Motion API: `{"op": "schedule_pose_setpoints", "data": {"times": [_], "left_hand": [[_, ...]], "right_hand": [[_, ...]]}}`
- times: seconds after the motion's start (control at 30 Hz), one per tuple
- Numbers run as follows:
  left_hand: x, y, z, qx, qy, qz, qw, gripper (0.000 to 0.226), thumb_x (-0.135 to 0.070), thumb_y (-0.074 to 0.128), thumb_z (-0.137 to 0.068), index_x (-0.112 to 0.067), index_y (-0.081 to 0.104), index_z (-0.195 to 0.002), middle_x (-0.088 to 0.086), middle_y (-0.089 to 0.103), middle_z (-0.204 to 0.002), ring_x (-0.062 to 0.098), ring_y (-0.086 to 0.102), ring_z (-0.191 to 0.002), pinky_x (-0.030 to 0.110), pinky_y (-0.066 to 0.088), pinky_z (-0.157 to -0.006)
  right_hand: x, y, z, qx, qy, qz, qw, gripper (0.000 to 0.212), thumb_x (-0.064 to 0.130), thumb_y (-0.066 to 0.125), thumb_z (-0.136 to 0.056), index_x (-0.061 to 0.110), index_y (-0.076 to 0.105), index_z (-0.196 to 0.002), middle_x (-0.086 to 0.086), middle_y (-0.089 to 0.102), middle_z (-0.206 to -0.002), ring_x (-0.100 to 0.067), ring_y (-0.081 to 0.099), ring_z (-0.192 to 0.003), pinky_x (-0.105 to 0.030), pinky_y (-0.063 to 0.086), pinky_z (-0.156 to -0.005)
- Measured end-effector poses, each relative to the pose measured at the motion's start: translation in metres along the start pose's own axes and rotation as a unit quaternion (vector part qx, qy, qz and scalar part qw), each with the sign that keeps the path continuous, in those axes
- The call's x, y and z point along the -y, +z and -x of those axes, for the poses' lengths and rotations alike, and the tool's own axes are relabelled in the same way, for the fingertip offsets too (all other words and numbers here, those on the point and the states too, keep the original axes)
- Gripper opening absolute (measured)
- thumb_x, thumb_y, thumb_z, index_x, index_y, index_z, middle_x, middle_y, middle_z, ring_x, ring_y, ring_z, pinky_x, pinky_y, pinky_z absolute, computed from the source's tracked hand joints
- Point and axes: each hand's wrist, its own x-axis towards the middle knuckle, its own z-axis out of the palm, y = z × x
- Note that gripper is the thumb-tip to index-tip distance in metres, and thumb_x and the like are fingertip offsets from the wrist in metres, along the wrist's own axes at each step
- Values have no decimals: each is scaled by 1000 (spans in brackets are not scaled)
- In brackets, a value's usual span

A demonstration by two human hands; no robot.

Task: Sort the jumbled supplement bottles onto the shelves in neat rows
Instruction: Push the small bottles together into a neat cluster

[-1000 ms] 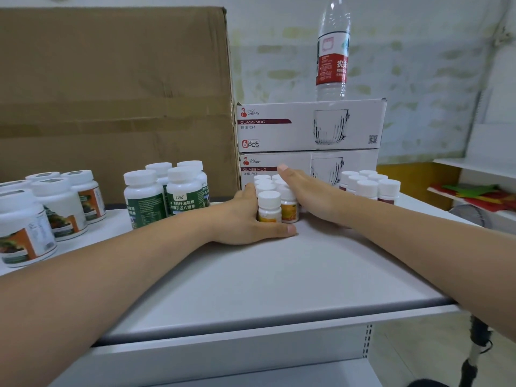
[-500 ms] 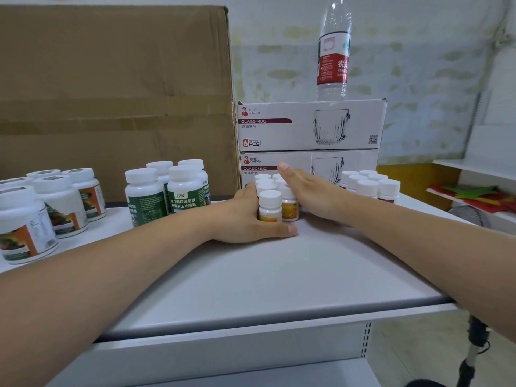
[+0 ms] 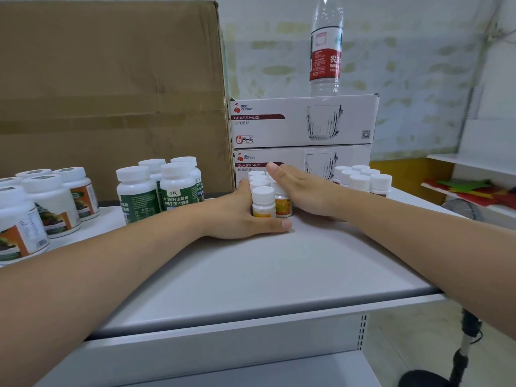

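Several small white-capped bottles with orange labels (image 3: 263, 202) stand bunched in two short rows at the back of the grey shelf top (image 3: 251, 275). My left hand (image 3: 237, 216) cups the cluster's left side, its thumb lying across the front of the nearest bottle. My right hand (image 3: 304, 191) lies flat against the right side, fingers straight and together. The cluster is squeezed between both hands. Green-labelled bottles (image 3: 159, 191) stand to the left, and large bottles with orange-and-green labels (image 3: 50, 208) stand at the far left. Another group of small bottles (image 3: 363, 180) stands to the right.
A big cardboard box (image 3: 111, 93) and two stacked glass-mug boxes (image 3: 304, 121) close off the back of the shelf. A water bottle (image 3: 326, 48) stands on the upper mug box. A white side shelf (image 3: 474, 163) and a stand pole (image 3: 463, 347) are at the right.
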Motion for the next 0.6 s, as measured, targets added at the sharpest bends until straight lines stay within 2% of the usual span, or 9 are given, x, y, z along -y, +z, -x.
{"op": "schedule_pose_setpoints", "data": {"times": [0.1, 0.23, 0.37, 0.6], "left_hand": [[1, 0, 0, -10, 7, 0, 1000, 92, -66, 63, -79, -40, 15, -152, -15, 7, -158, 6, 17, -144, 26, 14, -119], [2, 2, -1, -17, 15, -18, 1000, 93, -78, 58, -71, -46, 19, -149, -13, 10, -158, 10, 13, -146, 35, 14, -122], [2, 3, -2, -34, 24, -9, 999, 88, -76, 61, -71, -48, 22, -145, -10, 17, -157, 12, 17, -145, 36, 17, -122], [1, 3, -1, -37, 21, -23, 999, 88, -78, 58, -68, -51, 22, -144, -6, 18, -158, 14, 16, -146, 37, 15, -122]], "right_hand": [[-2, 0, -3, -5, -11, -7, 1000, 128, 101, 4, -49, 27, 23, -152, 3, 33, -156, -20, 31, -143, -47, 20, -118], [-3, 1, -6, -6, -15, -10, 1000, 125, 99, 5, -53, 24, 26, -152, 2, 35, -155, -20, 33, -141, -46, 21, -117], [-3, 0, -5, -7, -19, -11, 1000, 118, 95, 6, -57, 26, 28, -150, 2, 37, -154, -20, 35, -140, -46, 23, -117], [-4, 1, -7, 3, -18, -23, 1000, 127, 103, 7, -48, 29, 28, -150, 4, 38, -153, -19, 35, -139, -46, 23, -117]]}}
